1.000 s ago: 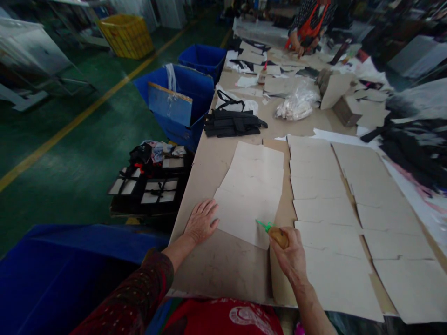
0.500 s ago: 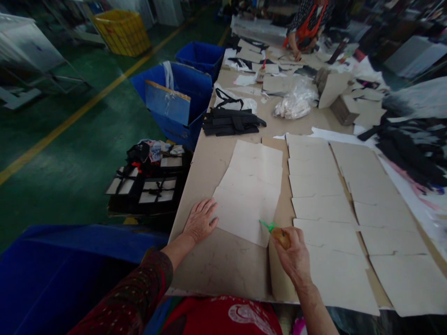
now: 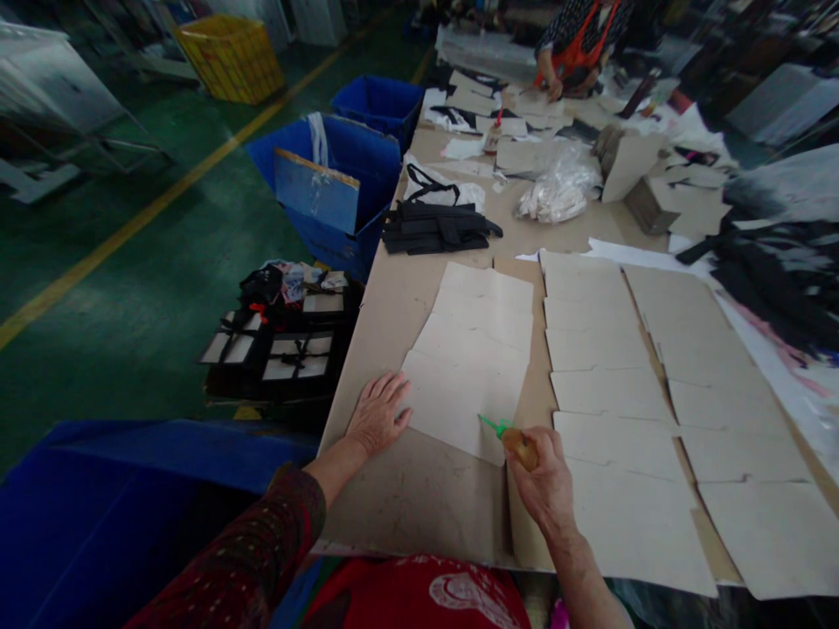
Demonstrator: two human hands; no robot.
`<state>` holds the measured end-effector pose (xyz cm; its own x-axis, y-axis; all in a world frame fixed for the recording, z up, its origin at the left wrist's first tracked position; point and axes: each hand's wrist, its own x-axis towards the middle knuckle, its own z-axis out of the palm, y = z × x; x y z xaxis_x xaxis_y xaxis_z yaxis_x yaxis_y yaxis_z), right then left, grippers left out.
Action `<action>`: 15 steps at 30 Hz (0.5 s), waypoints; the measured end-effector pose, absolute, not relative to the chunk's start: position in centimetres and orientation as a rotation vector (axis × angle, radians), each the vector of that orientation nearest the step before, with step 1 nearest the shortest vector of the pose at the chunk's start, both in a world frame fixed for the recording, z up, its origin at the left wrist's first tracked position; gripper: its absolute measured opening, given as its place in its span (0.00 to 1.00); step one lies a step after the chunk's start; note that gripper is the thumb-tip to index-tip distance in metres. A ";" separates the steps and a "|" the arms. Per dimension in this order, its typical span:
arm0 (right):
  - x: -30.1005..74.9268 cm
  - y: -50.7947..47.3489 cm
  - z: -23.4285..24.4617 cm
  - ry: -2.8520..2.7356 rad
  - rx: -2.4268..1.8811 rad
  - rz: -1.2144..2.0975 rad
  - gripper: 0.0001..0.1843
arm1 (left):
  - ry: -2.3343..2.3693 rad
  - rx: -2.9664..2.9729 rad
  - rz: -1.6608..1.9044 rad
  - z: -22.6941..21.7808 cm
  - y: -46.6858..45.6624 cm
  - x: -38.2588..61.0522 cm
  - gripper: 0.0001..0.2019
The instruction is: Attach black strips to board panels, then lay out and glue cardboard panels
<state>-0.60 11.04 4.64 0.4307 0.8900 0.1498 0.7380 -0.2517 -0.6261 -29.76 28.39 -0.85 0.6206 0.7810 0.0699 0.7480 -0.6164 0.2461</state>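
Observation:
My right hand (image 3: 543, 480) is wrapped round a small amber glue bottle (image 3: 521, 447) with a thin green nozzle. The nozzle points left, over the nearest of several overlapping greyish-beige boards (image 3: 459, 384); whether its tip touches the surface I cannot tell. Flat at the left edge of that board lies my left hand (image 3: 378, 411), fingers stretched out, partly on the table (image 3: 406, 498). To the right, two more columns of overlapping boards (image 3: 606, 393) (image 3: 721, 384) run away from me.
Black fabric strips (image 3: 439, 229) and a clear plastic bag (image 3: 560, 188) lie beyond the boards. Blue bins (image 3: 262, 183) stand left of the table, near a box of tied black-and-white pieces (image 3: 298, 358). A co-worker in an orange apron (image 3: 580, 57) works at the far end.
My right hand and the bottle have shifted slightly left, carrying the nozzle over the nearest board. The left hand stays in place.

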 end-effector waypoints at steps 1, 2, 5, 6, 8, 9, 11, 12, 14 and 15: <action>-0.6 11.1 4.6 -1.365 -2.067 0.298 0.13 | 1.263 2.652 0.251 -0.8 28.4 -29.8 0.26; -0.6 11.2 4.6 -1.363 -2.080 0.284 0.13 | 1.262 2.652 0.251 -0.8 28.4 -29.8 0.26; -0.4 11.3 4.9 -1.367 -2.110 0.257 0.13 | 1.261 2.647 0.267 -0.7 28.4 -29.7 0.26; -0.4 11.3 5.1 -1.371 -2.116 0.251 0.13 | 1.260 2.644 0.270 -0.7 28.4 -29.7 0.26; -0.4 11.1 5.5 -1.382 -2.131 0.238 0.12 | 1.260 2.639 0.275 -0.7 28.4 -29.7 0.26; -0.4 11.1 5.7 -1.385 -2.141 0.235 0.13 | 1.261 2.639 0.276 -0.7 28.4 -29.7 0.27; -0.5 10.8 6.0 -1.379 -2.165 0.240 0.13 | 1.258 2.644 0.274 -0.7 28.4 -29.7 0.27; -0.5 10.7 6.1 -1.368 -2.177 0.249 0.13 | 1.257 2.646 0.274 -0.7 28.4 -29.7 0.27; -0.5 10.5 6.2 -1.331 -2.200 0.281 0.13 | 1.255 2.644 0.274 -0.8 28.4 -29.7 0.27; -0.4 10.4 6.2 -1.310 -2.204 0.303 0.13 | 1.255 2.641 0.277 -0.8 28.4 -29.7 0.27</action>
<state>-0.42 10.41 6.19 0.4991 0.8624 0.0843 0.7376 -0.3717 -0.5637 -29.71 28.44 -0.79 0.6212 0.7795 0.0808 0.7412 -0.6178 0.2624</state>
